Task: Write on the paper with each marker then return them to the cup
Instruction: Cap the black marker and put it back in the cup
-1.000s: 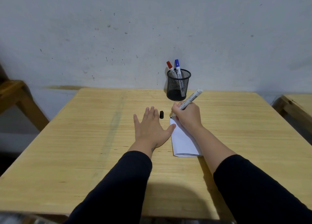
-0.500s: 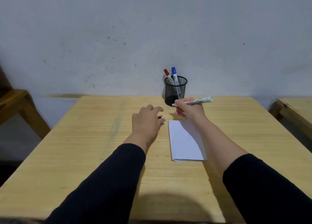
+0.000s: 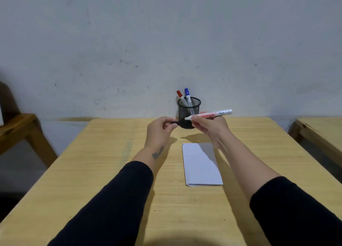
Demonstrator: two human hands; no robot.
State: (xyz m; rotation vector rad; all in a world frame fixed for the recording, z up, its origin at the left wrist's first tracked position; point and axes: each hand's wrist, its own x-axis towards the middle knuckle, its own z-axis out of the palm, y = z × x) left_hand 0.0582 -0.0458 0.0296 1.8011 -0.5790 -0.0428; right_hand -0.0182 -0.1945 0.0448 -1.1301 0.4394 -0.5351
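now the marker lies nearly level in the right hand, fingers closed round its barrel, bare tip pointing left. just off that tip, the left hand pinches the black cap, its long axis roughly in line. behind both stands the cup; below the right hand, the paper lies on the worktop.

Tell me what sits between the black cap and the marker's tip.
Head view: no object between the black cap and the marker tip, just a short gap with the mesh cup behind it.

Head-worn view, forward-down over table
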